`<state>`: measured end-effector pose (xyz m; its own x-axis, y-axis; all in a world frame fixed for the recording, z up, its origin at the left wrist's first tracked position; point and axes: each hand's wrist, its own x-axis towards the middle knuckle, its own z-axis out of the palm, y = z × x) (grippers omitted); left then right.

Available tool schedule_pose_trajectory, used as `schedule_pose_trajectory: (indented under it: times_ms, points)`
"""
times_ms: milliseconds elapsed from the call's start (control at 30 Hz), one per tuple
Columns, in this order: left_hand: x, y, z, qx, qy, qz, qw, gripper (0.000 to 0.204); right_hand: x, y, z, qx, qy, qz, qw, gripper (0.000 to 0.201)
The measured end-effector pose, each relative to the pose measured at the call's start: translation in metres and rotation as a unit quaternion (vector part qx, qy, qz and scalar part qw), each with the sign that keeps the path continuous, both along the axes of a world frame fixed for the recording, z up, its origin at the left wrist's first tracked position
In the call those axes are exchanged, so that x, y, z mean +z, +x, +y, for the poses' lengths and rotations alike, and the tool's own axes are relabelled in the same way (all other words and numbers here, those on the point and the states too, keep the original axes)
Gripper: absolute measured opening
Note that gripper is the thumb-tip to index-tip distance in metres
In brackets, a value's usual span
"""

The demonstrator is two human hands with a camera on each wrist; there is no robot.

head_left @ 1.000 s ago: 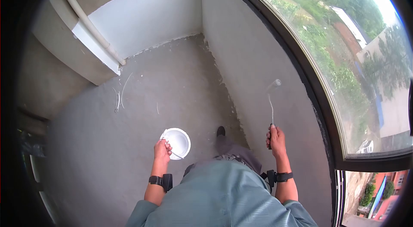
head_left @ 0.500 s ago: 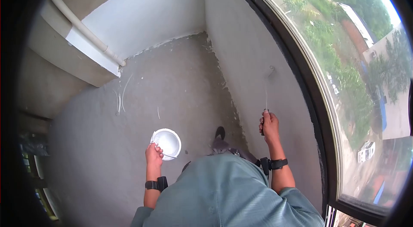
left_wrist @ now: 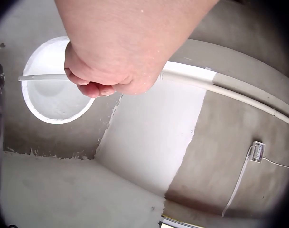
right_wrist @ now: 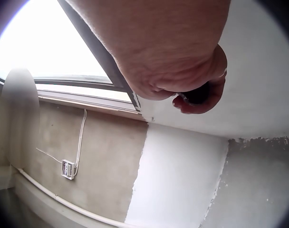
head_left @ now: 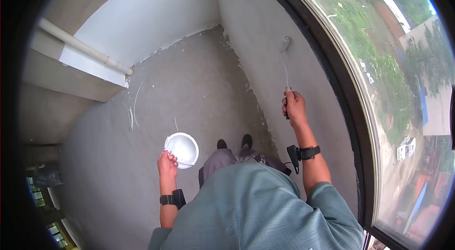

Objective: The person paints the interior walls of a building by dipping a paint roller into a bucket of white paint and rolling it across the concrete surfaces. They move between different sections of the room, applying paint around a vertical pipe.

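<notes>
Head view: the left hand (head_left: 167, 164) holds the bucket (head_left: 183, 134) by its thin handle (left_wrist: 42, 77). The bucket is just beside that hand, with white paint (head_left: 182, 149) inside. The right hand (head_left: 295, 107) grips the roller (head_left: 285, 42) by its black end (right_wrist: 199, 95). The roller's top is well past the fingers, by the wall (head_left: 315, 103) under the window (head_left: 379, 122).
</notes>
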<state>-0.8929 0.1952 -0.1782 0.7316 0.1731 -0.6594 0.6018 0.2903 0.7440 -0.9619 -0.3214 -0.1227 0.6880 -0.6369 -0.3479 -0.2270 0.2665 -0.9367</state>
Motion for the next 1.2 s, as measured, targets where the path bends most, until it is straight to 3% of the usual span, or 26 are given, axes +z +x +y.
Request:
schedule_pose_trajectory:
  times_ms: [200, 333, 367, 567, 600, 700, 1067, 1200]
  points:
    - [-0.006, 0.027, -0.016, -0.064, 0.000, 0.019, 0.998, 0.015, 0.006, -0.096, 0.003, -0.021, 0.038, 0.023, 0.999, 0.032]
    - [-0.002, 0.083, -0.014, -0.100, 0.000, 0.016, 0.995, 0.015, 0.032, -0.100, 0.032, -0.049, 0.047, 0.057, 0.996, 0.032]
    - [-0.005, 0.055, -0.025, -0.108, -0.002, 0.007, 0.994, 0.015, 0.024, -0.138, 0.023, -0.053, 0.049, 0.050, 0.996, 0.033]
    - [0.000, 0.101, -0.019, -0.135, -0.022, 0.011, 0.991, 0.014, 0.027, -0.063, 0.023, -0.045, 0.053, 0.037, 0.997, 0.033]
    - [0.004, 0.081, -0.027, -0.135, -0.017, 0.007, 0.991, 0.014, 0.027, -0.076, 0.011, -0.041, 0.060, 0.031, 0.997, 0.033]
    - [0.008, 0.090, -0.021, -0.140, -0.021, 0.006, 0.990, 0.014, 0.024, -0.057, 0.008, -0.035, 0.046, 0.031, 0.998, 0.033]
    - [0.001, 0.061, -0.023, -0.139, -0.017, 0.018, 0.990, 0.016, 0.034, -0.143, 0.019, -0.070, 0.092, 0.060, 0.991, 0.033]
    - [0.001, 0.064, -0.021, -0.137, -0.019, 0.013, 0.990, 0.016, 0.027, -0.112, 0.007, -0.049, 0.090, 0.038, 0.994, 0.034]
